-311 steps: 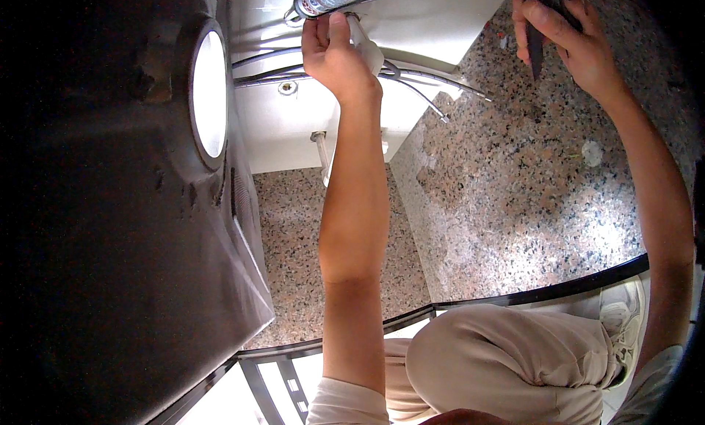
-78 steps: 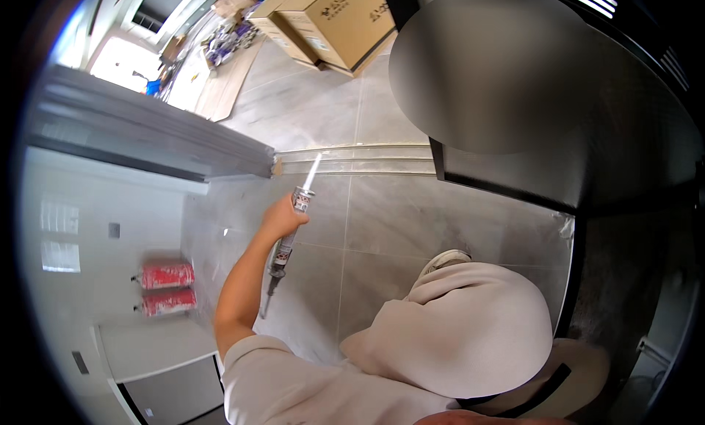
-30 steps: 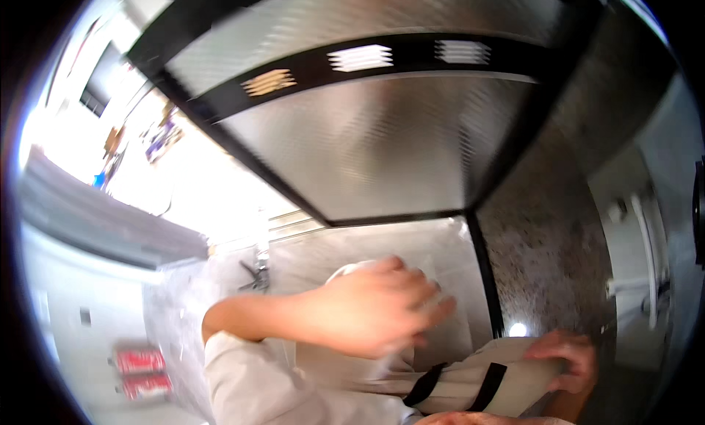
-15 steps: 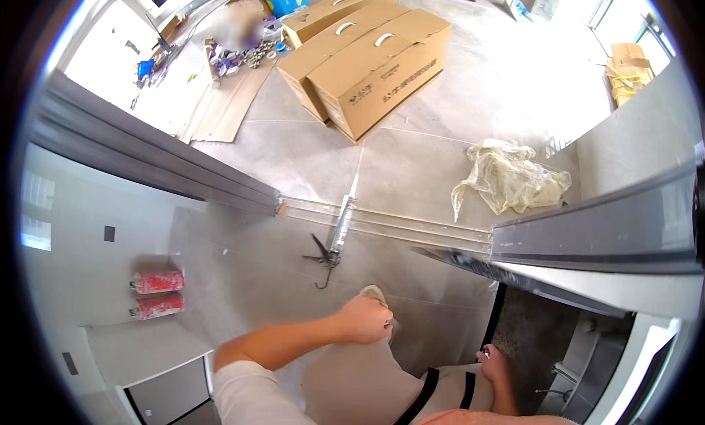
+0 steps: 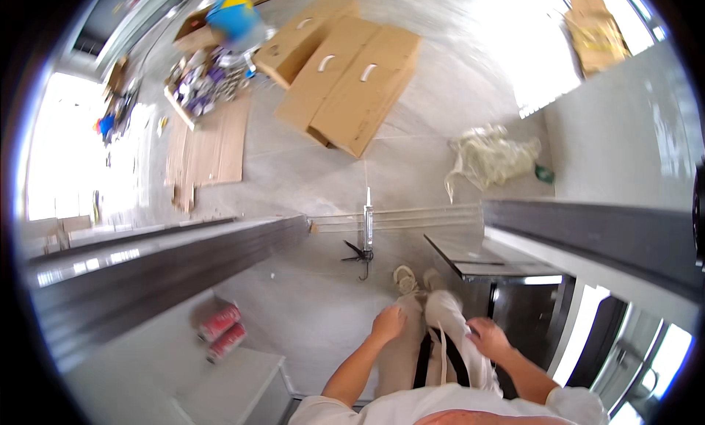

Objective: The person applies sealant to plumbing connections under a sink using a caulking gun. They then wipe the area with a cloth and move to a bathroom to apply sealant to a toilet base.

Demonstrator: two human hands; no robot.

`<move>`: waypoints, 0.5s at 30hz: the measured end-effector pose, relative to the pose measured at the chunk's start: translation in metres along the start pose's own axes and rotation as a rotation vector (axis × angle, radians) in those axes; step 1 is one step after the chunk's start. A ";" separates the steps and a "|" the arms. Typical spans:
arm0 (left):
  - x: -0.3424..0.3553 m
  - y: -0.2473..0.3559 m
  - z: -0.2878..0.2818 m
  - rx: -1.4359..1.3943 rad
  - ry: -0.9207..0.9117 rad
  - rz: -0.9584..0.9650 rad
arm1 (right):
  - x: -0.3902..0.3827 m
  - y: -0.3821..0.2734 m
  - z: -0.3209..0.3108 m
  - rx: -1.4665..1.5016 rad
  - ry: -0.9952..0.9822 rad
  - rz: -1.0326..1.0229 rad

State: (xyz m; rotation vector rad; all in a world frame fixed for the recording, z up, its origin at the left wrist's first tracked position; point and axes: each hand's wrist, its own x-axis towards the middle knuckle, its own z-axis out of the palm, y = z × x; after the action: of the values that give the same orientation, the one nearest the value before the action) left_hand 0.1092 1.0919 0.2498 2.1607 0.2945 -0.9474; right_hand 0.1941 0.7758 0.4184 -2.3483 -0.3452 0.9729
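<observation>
Grey floor (image 5: 308, 307) runs under everything. Cartons (image 5: 349, 94) stand on its far part, beyond the door track (image 5: 433, 219). Glass door (image 5: 470, 256) sits ajar near the track's right end. Crumpled plastic sheet (image 5: 499, 160) lies past that same end.

Caulk gun (image 5: 369, 234) is the item of interest: on the floor, lying across the track, nearer its left end, nozzle toward the cartons, handle and hooked rod on the near side. Neither hand touches it. Two red cylinders (image 5: 221, 323) lie by the floor's left edge.

Left hand (image 5: 389, 322): fingers curled, at the left leg, no tool seen; can't tell if pressed tight. Right hand (image 5: 490, 338): by the right thigh, fingers bent, blurred; can't tell if it pinches anything small.

Step, best judgement: a break between uses, gun set down. Retrieving it would call for a crouch, a forward reach slightly left, and a palm round the barrel or handle, nozzle kept clear.
</observation>
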 end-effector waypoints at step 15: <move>-0.024 -0.035 -0.290 -0.178 0.242 -0.241 | 0.121 -0.186 -0.098 0.408 0.035 -0.162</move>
State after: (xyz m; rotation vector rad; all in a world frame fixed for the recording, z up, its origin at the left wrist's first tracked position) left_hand 0.2321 1.3246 0.3779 2.1055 0.7426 -0.7553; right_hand 0.3456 0.9385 0.5163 -1.9342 -0.2873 0.8339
